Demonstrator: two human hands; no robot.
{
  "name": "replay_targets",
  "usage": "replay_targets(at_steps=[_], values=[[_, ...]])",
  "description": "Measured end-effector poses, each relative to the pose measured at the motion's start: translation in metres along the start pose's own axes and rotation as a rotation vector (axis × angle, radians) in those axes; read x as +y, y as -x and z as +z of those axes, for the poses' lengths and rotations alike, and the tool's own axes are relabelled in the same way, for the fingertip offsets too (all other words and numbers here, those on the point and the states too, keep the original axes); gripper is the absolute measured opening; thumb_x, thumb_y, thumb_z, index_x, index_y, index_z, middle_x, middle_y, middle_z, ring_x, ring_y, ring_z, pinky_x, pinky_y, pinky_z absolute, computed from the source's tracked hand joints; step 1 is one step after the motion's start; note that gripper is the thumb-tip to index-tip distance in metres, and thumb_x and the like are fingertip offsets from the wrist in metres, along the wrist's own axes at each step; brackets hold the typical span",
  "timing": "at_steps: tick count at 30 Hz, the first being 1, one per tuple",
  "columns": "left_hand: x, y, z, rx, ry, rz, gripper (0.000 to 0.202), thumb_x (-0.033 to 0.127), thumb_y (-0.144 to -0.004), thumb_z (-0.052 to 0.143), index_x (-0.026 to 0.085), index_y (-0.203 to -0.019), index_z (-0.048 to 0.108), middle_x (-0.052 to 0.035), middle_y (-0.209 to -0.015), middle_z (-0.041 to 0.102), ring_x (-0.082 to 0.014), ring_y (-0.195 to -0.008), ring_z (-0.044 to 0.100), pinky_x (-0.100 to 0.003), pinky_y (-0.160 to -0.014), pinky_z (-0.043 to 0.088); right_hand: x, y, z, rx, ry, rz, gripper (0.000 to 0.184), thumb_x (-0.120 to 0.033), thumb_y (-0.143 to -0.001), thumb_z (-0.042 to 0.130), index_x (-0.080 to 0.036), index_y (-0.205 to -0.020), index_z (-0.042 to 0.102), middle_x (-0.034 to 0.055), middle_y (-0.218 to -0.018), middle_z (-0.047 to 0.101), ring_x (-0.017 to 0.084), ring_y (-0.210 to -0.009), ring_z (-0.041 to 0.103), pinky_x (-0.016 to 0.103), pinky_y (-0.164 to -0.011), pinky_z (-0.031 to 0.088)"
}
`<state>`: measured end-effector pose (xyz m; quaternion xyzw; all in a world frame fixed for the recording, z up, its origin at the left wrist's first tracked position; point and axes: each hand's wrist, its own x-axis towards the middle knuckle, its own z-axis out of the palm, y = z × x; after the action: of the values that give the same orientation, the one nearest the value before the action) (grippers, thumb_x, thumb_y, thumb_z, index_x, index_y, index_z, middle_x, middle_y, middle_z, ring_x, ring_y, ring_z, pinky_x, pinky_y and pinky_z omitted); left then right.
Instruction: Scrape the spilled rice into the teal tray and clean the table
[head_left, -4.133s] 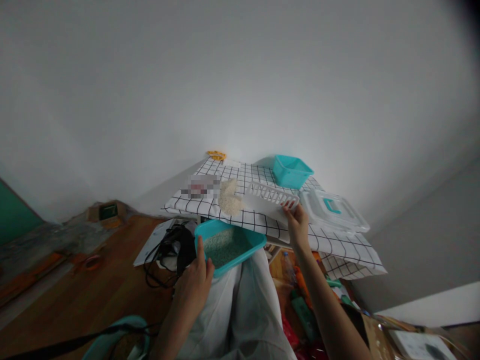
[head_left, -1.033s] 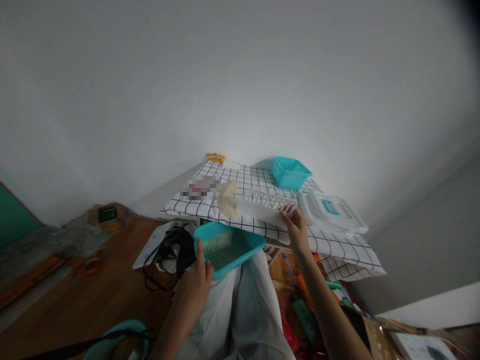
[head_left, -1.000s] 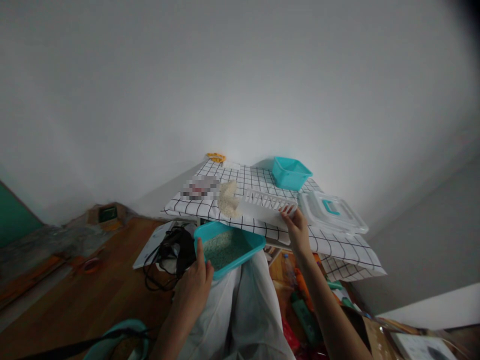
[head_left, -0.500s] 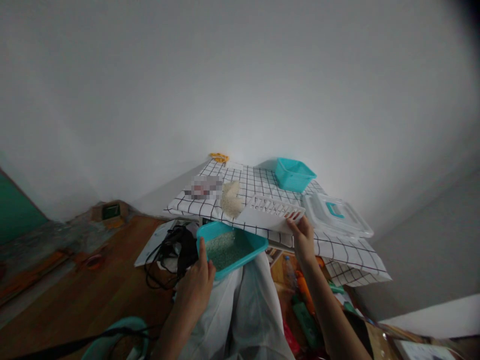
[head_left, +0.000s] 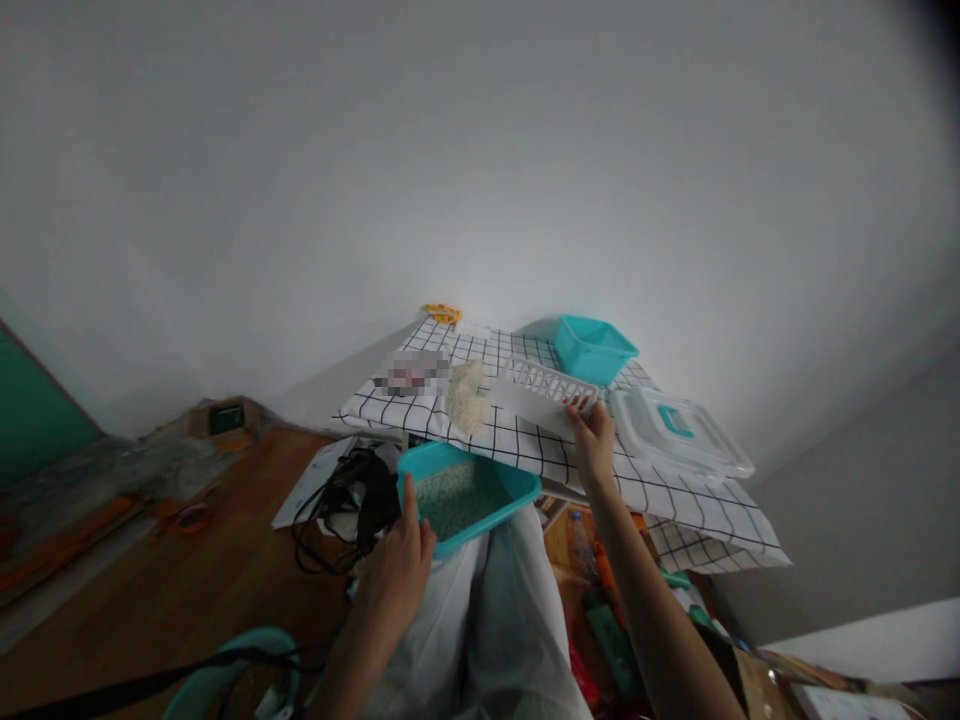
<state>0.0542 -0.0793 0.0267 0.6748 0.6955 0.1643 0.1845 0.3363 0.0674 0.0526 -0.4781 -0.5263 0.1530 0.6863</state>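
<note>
Desk, check-covered, stands against white wall; wood floor. My left hand grips teal tub; right hand grips white tray.

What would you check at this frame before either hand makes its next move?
1. Left hand grips the near rim of the teal tub: ok.
2. Tub sits on the lap, just below the table edge: ok.
3. Room left in the tub, where grains cover only the bottom: ok.
4. Fingers of the right hand clasp the near end of the white slotted tray: ok.
5. Far end of the tray touches the grain pile: cannot tell.
6. Clear lidded box lies apart from the right hand: ok.
</note>
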Motion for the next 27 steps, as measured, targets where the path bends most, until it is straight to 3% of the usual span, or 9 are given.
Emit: replay_targets(at_steps=[8,15,23,27], values=[[0.008,0.003,-0.004,-0.050,-0.025,-0.052,0.062,0.021,-0.103,0.029,0.005,-0.157,0.003,-0.0134,-0.104,0.077,-0.0236,-0.091,0.074,-0.029,-0.066,0.043,-0.006,0.018,-0.021,-0.094,-0.052,0.037,0.021,-0.038,-0.078,0.068,-0.019,-0.088,0.067,0.0051,-0.090,0.071,0.022,-0.082,0.062,0.036,-0.079,0.045],[0.012,0.002,-0.008,-0.066,-0.033,-0.065,0.063,0.020,-0.103,0.029,0.004,-0.156,0.000,-0.0144,-0.110,0.076,-0.0228,-0.096,0.073,-0.029,-0.072,0.044,-0.014,0.029,-0.031,-0.115,-0.061,0.046,0.020,-0.039,-0.076,0.072,-0.020,-0.084,0.070,0.0033,-0.084,0.071,0.022,-0.082,0.062,0.035,-0.080,0.045],[0.014,0.002,-0.011,-0.077,-0.022,-0.080,0.063,0.019,-0.103,0.030,0.003,-0.157,0.001,-0.0138,-0.102,0.077,-0.0241,-0.097,0.073,-0.030,-0.072,0.045,-0.022,0.042,-0.036,-0.065,-0.115,0.099,0.022,-0.039,-0.074,0.073,-0.019,-0.082,0.068,0.0031,-0.080,0.069,0.019,-0.073,0.061,0.031,-0.070,0.046],[0.013,0.003,-0.010,-0.065,-0.025,-0.075,0.063,0.020,-0.103,0.029,0.004,-0.157,0.002,-0.0156,-0.104,0.077,-0.0250,-0.097,0.073,-0.030,-0.071,0.045,-0.018,0.033,-0.031,0.028,-0.129,0.065,0.021,-0.038,-0.076,0.070,-0.020,-0.087,0.065,0.0027,-0.086,0.069,0.018,-0.078,0.061,0.032,-0.076,0.046]])
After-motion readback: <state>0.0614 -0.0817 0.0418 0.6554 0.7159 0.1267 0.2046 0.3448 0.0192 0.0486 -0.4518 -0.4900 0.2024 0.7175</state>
